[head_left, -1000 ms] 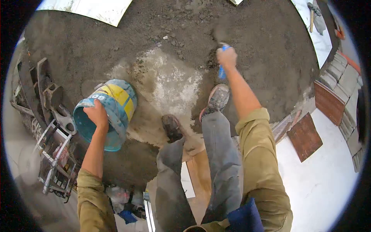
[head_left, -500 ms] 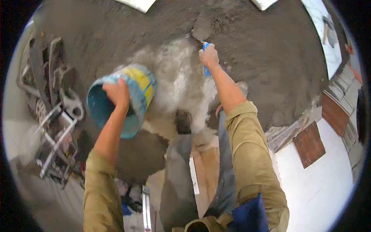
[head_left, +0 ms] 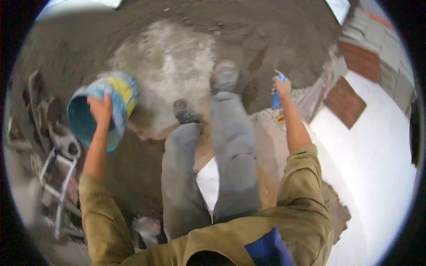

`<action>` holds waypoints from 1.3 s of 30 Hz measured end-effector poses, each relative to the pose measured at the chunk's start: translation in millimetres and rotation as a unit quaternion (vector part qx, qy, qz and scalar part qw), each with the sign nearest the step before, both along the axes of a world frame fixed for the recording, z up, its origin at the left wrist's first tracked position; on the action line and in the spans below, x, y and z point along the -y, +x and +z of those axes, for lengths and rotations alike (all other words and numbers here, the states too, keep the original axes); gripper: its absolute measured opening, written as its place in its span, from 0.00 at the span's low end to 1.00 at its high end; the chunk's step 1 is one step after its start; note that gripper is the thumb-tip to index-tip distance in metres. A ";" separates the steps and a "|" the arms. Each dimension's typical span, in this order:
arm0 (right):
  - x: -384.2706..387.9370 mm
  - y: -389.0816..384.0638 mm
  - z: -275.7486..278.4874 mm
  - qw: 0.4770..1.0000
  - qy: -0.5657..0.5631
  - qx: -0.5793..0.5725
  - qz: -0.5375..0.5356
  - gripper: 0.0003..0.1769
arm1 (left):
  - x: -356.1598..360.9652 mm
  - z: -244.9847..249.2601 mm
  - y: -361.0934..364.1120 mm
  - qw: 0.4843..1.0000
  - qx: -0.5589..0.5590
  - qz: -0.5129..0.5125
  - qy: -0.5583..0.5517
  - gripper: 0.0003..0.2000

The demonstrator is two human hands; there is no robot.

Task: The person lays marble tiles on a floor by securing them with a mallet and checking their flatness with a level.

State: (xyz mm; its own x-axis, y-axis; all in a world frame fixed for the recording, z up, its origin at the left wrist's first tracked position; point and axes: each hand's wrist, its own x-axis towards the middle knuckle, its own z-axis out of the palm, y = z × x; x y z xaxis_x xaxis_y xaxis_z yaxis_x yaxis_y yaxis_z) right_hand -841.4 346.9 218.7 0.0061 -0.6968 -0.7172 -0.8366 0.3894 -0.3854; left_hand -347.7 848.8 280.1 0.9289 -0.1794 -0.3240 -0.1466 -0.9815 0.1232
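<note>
My left hand is closed on the rim of a blue bucket with a yellow patch. The bucket lies tilted, its mouth toward me and to the left, over the grey mortar. In my right hand is a trowel, gripped by its blue handle. Its metal neck points away from me over the wet mortar; the blade is too blurred to make out clearly. A paler, thinly covered patch of floor lies between the bucket and my boots.
A jumble of tools and a metal frame stands at the left. White slabs, brown tiles and stacked grey pieces lie at the right. My boots stand on the pale patch and its edge.
My right hand has swung to the right and nearer my body with the trowel. The bucket and left hand now appear further left. The view has shifted, showing more of my legs and boots.
</note>
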 end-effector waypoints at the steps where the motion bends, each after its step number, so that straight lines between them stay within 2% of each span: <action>1: -13.0 -17.9 10.0 0.999 -0.005 -0.004 -0.041 0.09 | -9.9 -0.6 -17.9 0.998 0.020 -0.040 -0.049 0.32; 2: -24.9 -32.8 16.4 0.995 -0.005 -0.027 -0.097 0.09 | -2.4 7.5 -36.4 0.999 -0.005 -0.013 -0.033 0.30; 3: -31.2 -42.7 15.6 0.987 -0.001 -0.046 -0.151 0.08 | -11.0 -8.1 -46.2 0.996 0.014 -0.066 -0.056 0.29; 4: -36.2 -56.8 7.9 0.985 -0.012 -0.042 -0.168 0.08 | -6.5 -4.9 -49.2 0.995 0.009 -0.027 -0.095 0.28; 5: -39.3 -75.0 -14.3 0.968 0.002 -0.034 -0.249 0.08 | 2.5 -3.5 -54.5 0.991 0.007 0.012 -0.135 0.28; 6: -37.0 -83.2 -36.2 0.945 0.019 -0.025 -0.326 0.09 | 9.5 -2.7 -57.6 0.993 0.021 0.017 -0.113 0.28; 7: -35.3 -84.3 -54.6 0.938 0.013 -0.018 -0.345 0.09 | 13.5 -2.7 -59.6 0.995 0.032 0.018 -0.090 0.29; 9: -34.2 -65.0 -103.8 0.916 -0.021 0.065 -0.394 0.10 | 5.6 -15.6 -58.7 0.995 0.067 0.000 -0.073 0.31; 11: -39.4 -11.8 -131.4 0.948 0.001 0.088 -0.305 0.10 | 5.6 -9.6 -55.1 0.995 0.030 0.008 -0.096 0.33; 12: -46.8 32.8 -133.2 0.948 -0.037 0.135 -0.287 0.17 | 5.7 -12.8 -52.0 0.996 0.037 0.007 -0.085 0.33; 14: -62.6 91.2 -141.2 0.955 -0.007 0.172 -0.242 0.20 | 0.4 -15.0 -55.1 0.995 0.030 0.014 -0.096 0.34; 16: -62.0 109.4 -142.0 0.987 0.015 0.131 -0.088 0.19 | 6.4 -9.3 -52.1 0.994 0.024 0.006 -0.110 0.33; 17: -56.8 108.8 -146.5 0.986 -0.003 0.141 -0.089 0.19 | 6.5 -11.0 -53.9 0.994 0.030 0.004 -0.101 0.33; 18: -52.8 103.7 -151.4 0.990 -0.102 0.078 0.053 0.21 | -16.3 -22.2 -47.5 0.998 0.051 -0.008 -0.048 0.34; 19: -45.7 99.1 -156.7 0.961 -0.197 0.010 0.192 0.22 | -36.0 -34.2 -41.1 0.997 0.074 -0.015 0.007 0.35; 21: -7.5 86.0 -118.8 0.950 -0.261 0.090 0.145 0.18 | -34.2 -39.8 -43.7 0.996 0.081 0.002 -0.021 0.37; 22: 21.6 74.2 -100.1 0.974 -0.213 0.059 0.042 0.15 | -32.4 -34.2 -46.2 0.997 0.073 0.013 -0.029 0.39; 23: 60.0 46.1 -119.0 0.988 -0.103 0.041 -0.109 0.16 | -27.5 -29.9 -47.3 0.996 0.081 0.016 -0.037 0.39; 24: 100.7 9.8 -145.7 0.982 -0.135 -0.003 -0.135 0.16 | -19.9 -24.7 -48.4 0.993 0.046 0.057 -0.090 0.40; 25: 129.2 -9.8 -147.6 0.969 -0.156 0.003 -0.190 0.13 | -13.3 -23.0 -50.8 0.985 0.009 0.099 -0.142 0.41; 26: 144.8 -23.8 -150.5 0.965 -0.141 0.055 -0.212 0.12 | -8.2 -24.9 -54.7 0.984 0.012 0.105 -0.146 0.41; 28: 140.7 -11.2 -162.0 0.973 -0.126 0.061 -0.184 0.11 | 3.6 -14.5 -58.2 0.975 -0.018 0.130 -0.181 0.42; 30: 112.8 29.3 -159.9 0.990 -0.080 0.033 -0.113 0.11 | 6.4 -9.3 -64.2 0.976 -0.034 0.150 -0.156 0.42; 31: 84.9 63.7 -137.8 0.995 -0.081 0.025 -0.050 0.16 | -8.3 -14.3 -56.6 0.986 -0.007 0.119 -0.115 0.42; 32: 66.8 75.5 -137.6 0.993 -0.080 0.074 0.037 0.22 | -13.4 -23.5 -54.0 0.993 0.023 0.086 -0.084 0.41; 33: 58.3 80.7 -165.9 0.993 -0.073 0.036 0.090 0.18 | -12.8 -21.7 -54.4 0.984 -0.006 0.115 -0.136 0.41; 34: 44.1 97.3 -142.0 0.984 -0.044 0.048 0.169 0.18 | -15.4 -21.4 -54.8 0.983 -0.003 0.115 -0.144 0.41; 36: 38.7 121.1 -113.3 0.976 -0.033 0.036 0.214 0.18 | -21.7 -22.4 -48.8 0.974 -0.049 0.110 -0.194 0.40; 38: 58.5 111.2 -133.8 0.963 -0.164 0.029 0.211 0.17 | -14.1 -24.0 -51.4 0.980 -0.022 0.113 -0.163 0.40; 39: 67.8 103.8 -134.1 0.981 -0.143 0.037 0.126 0.17 | -14.3 -19.7 -52.0 0.985 -0.010 0.105 -0.134 0.40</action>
State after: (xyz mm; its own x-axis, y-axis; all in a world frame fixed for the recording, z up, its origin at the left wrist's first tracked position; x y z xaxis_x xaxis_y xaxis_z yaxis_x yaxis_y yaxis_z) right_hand -737.7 279.1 84.6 0.2485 -0.8394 -0.4834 -0.8575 0.0415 -0.5128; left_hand -399.7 863.1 260.4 0.9485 -0.0659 -0.3097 0.0613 -0.9214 0.3837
